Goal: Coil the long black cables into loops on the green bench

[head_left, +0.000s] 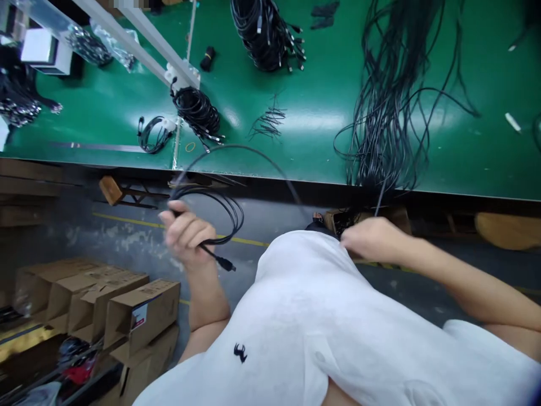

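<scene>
Over the floor, in front of the bench edge, my left hand (190,234) is closed around a looped black cable (236,211). One end of it, with a small black plug (226,263), hangs below the fingers. From that hand a single length of the cable arcs up and to the right, blurring near my shirt. My right hand (372,242) is a blurred fist beside my waist. A strand runs from it up towards the large pile of loose black cables (384,124) draped on the bench; whether this is the same cable I cannot tell.
On the green bench (313,129) lie a thick cable bundle (266,34), a smaller coiled bundle (196,110), one coiled cable (154,134) and scattered thin black ties (270,121). A metal post (160,45) rises at left. Cardboard boxes (143,310) stand lower left; a wooden stool (507,228) is at right.
</scene>
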{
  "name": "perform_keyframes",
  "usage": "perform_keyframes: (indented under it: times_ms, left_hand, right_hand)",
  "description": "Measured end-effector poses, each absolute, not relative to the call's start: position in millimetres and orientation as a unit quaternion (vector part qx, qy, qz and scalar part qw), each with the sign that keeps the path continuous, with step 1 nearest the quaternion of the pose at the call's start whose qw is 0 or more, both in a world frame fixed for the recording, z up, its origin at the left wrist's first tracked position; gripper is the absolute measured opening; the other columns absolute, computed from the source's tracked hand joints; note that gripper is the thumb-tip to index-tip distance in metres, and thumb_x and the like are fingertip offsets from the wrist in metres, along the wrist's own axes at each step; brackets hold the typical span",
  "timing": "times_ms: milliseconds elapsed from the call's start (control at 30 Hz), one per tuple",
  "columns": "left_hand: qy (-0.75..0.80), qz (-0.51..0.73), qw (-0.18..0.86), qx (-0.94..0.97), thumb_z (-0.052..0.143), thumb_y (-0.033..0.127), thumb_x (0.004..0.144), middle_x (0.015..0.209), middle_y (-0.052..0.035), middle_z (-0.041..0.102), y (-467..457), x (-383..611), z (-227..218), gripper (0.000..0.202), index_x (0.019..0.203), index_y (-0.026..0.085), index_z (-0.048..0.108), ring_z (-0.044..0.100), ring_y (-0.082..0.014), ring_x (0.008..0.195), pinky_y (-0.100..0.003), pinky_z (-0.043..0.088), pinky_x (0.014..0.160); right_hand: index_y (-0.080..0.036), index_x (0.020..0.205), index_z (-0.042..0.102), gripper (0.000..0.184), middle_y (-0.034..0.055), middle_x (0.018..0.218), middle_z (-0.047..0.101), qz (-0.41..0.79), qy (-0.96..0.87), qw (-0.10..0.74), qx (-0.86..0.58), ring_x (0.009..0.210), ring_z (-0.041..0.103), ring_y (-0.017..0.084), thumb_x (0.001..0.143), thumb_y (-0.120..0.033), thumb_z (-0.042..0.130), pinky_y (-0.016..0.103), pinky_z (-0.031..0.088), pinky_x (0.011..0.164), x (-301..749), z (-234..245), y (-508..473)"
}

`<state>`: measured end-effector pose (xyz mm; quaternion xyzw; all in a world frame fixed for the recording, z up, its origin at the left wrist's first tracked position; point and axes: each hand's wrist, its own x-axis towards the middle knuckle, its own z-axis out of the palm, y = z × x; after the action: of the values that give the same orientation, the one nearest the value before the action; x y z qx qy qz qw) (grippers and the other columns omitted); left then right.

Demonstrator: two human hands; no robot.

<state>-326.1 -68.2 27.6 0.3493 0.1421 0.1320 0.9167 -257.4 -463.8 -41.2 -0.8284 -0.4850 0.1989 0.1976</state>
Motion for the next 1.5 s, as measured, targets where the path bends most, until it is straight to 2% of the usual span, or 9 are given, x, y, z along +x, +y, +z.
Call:
perform_keyframes:
  times_ms: [200,300,433,533,733,967,1133,1300,1500]
  left_hand:
    - [0.187,-0.164,0.827,0.504,0.07,0.042,0.083,0.075,-0.0058,0.072,-119,-325,-19,0.029,0.084,0.013,0.064,0.067,-0.0125,0.061,-0.02,0.053,0.055]
    - [0.111,-0.247,0.809,0.523,0.07,0.046,0.081,0.089,-0.0119,0.075,-144,-330,-32,0.034,0.086,0.013,0.064,0.072,-0.0199,0.08,-0.03,0.056,0.076]
    - [0.05,-0.327,0.81,0.484,0.066,0.046,0.085,0.065,-0.0078,0.07,-154,-338,-36,0.036,0.09,0.01,0.067,0.065,-0.0146,0.054,-0.026,0.054,0.059]
    - [0.075,-0.35,0.844,0.4,0.069,0.045,0.082,0.044,0.0031,0.052,-154,-342,-38,0.033,0.086,0.012,0.069,0.042,-0.0062,0.034,-0.018,0.044,0.042]
    - [0.185,-0.223,0.908,0.302,0.051,0.031,0.095,0.036,0.0133,0.013,-136,-337,-29,0.029,0.079,0.014,0.068,0.001,-0.0014,0.026,-0.008,0.015,0.026]
    - [0.27,-0.073,0.92,0.275,0.032,0.031,0.104,0.042,0.0105,0.034,-128,-323,-15,0.039,0.098,0.013,0.066,0.019,0.0003,0.025,-0.007,0.015,0.027]
    - [0.148,0.12,0.943,0.272,0.03,0.029,0.105,0.048,0.0121,0.048,-82,-320,0,0.034,0.124,0.017,0.056,0.04,0.0031,0.032,-0.002,0.024,0.034]
    - [-0.021,0.168,0.967,0.19,0.037,0.028,0.104,0.063,0.013,0.058,-35,-332,14,0.04,0.142,0.017,0.035,0.051,0.0042,0.044,0.001,0.032,0.04]
    - [0.191,0.001,0.899,0.395,0.058,0.029,0.093,0.06,0.0074,0.062,-80,-331,-7,0.027,0.117,0.017,0.06,0.051,0.0001,0.039,-0.006,0.032,0.035]
  right_hand:
    - [-0.018,0.094,0.067,0.037,0.0053,0.077,0.07,0.142,-0.573,0.277,-0.758,0.065,0.06,0.016,0.101,-0.036,0.035,0.029,0.033,0.056,-250,-3,-383]
    - [-0.021,0.093,0.068,0.037,0.0017,0.079,0.07,0.17,-0.55,0.332,-0.747,0.069,0.06,0.014,0.1,-0.038,0.037,0.025,0.032,0.06,-219,0,-374]
    - [-0.022,0.09,0.07,0.033,-0.0011,0.075,0.069,0.216,-0.515,0.368,-0.744,0.067,0.058,0.012,0.097,-0.039,0.043,0.024,0.031,0.061,-208,-5,-368]
    - [-0.02,0.09,0.071,0.034,-0.0015,0.075,0.069,0.244,-0.494,0.421,-0.72,0.066,0.057,0.011,0.096,-0.041,0.046,0.024,0.033,0.065,-205,-18,-361]
    - [-0.019,0.091,0.072,0.041,0.0032,0.092,0.072,0.172,-0.422,0.399,-0.796,0.084,0.06,0.016,0.096,-0.046,0.041,0.029,0.038,0.08,-157,-103,-415]
    - [-0.013,0.087,0.072,0.041,0.0153,0.089,0.072,0.143,-0.305,0.124,-0.933,0.082,0.063,0.023,0.097,-0.032,0.037,0.036,0.038,0.076,-190,-116,-495]
    - [-0.024,0.097,0.071,0.037,0.0032,0.088,0.073,0.292,-0.493,0.297,-0.764,0.077,0.066,0.017,0.098,-0.038,0.036,0.028,0.045,0.069,-276,-72,-446]
    - [-0.023,0.104,0.071,0.044,0.0058,0.104,0.073,0.157,-0.304,0.339,-0.876,0.097,0.068,0.022,0.098,-0.037,0.03,0.033,0.051,0.081,-246,-95,-454]
    - [-0.02,0.113,0.068,0.037,0.0062,0.096,0.074,0.234,-0.554,0.368,-0.71,0.083,0.068,0.015,0.1,-0.036,0.037,0.024,0.047,0.071,-251,-37,-415]
